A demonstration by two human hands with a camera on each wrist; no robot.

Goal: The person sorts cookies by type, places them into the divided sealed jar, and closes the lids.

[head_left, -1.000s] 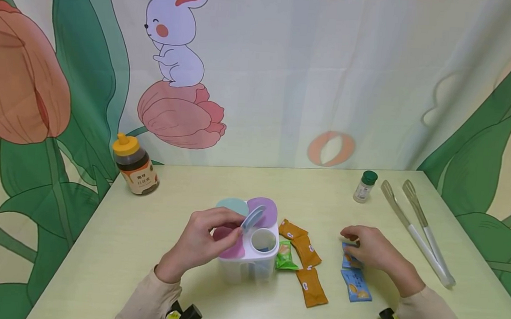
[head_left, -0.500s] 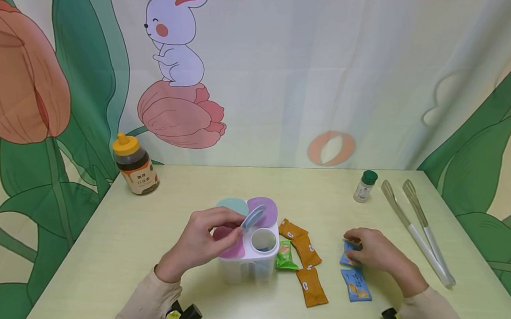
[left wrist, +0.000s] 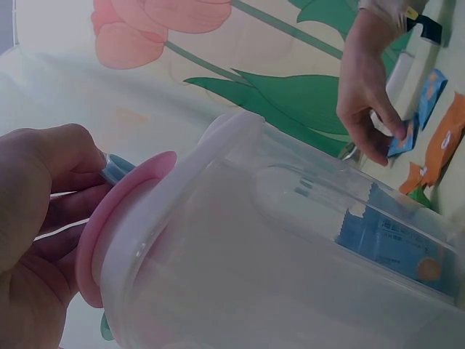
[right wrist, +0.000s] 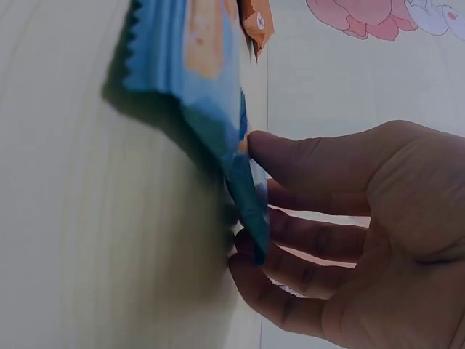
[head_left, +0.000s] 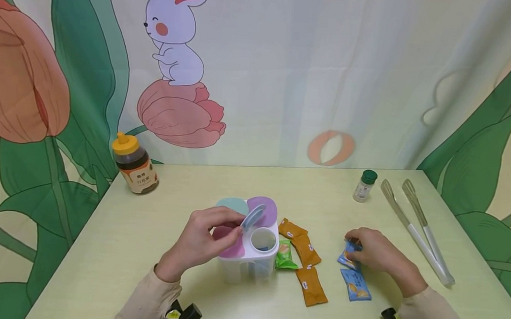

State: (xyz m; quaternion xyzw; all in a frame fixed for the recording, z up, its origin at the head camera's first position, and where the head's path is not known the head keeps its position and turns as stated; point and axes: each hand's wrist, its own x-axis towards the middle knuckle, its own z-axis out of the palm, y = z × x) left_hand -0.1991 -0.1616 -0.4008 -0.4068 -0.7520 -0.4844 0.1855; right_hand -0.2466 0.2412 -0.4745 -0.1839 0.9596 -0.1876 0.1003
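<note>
My left hand (head_left: 201, 239) pinches the raised light-blue lid (head_left: 253, 217) of a clear storage box (head_left: 246, 271) with several coloured lids. Beside that lid, a round opening (head_left: 263, 240) is uncovered. Through the wall in the left wrist view, a blue snack packet (left wrist: 396, 247) shows inside the box. To the right, my right hand (head_left: 375, 250) grips another blue snack packet (head_left: 345, 257) between thumb and fingers, one end tilted up close over the table. A second blue packet (head_left: 356, 285) lies just below it, its near end at the held one.
Several brown packets (head_left: 312, 287) and a green packet (head_left: 285, 255) lie right of the box. A honey bottle (head_left: 138, 168) stands at back left. Back right are a green-capped shaker (head_left: 364, 187) and metal tongs (head_left: 423, 235). A printed curtain (head_left: 279, 72) hangs behind the table.
My right hand has shifted slightly right and grips the upper blue packet, which has turned and tilted against the lower one. The left hand stays at the lid.
</note>
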